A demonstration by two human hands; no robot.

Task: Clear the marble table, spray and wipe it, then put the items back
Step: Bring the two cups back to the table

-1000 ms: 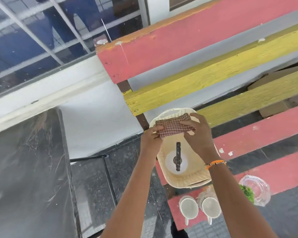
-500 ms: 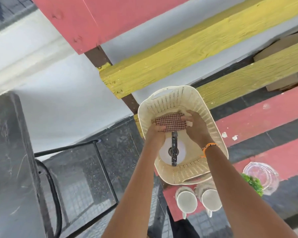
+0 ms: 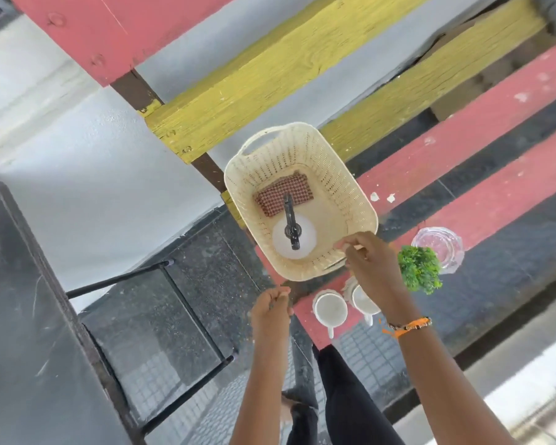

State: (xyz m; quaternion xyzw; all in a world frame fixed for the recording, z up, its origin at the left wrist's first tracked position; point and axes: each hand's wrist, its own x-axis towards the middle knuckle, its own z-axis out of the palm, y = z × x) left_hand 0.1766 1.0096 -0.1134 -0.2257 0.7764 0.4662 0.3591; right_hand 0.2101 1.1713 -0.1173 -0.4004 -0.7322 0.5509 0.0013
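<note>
**Cloth and sprayer in the basket, both hands free**

The cream perforated basket (image 3: pixel 302 162) sits on the red-and-yellow slatted bench (image 3: pixel 463 130); inside lie the folded checked cloth (image 3: pixel 284 192) and a white spray bottle (image 3: pixel 294 239) with a black trigger head; the right hand (image 3: pixel 368 261) hovers at the basket's near rim, fingers loosely curled, holding nothing; the left hand (image 3: pixel 270 308) hangs below it, likewise loosely curled and empty; two white cups (image 3: pixel 330 309), a green sprig (image 3: pixel 419 273) and a glass dish (image 3: pixel 437 248) stand nearby; the dark marble desk (image 3: pixel 29 332) is at left
</note>
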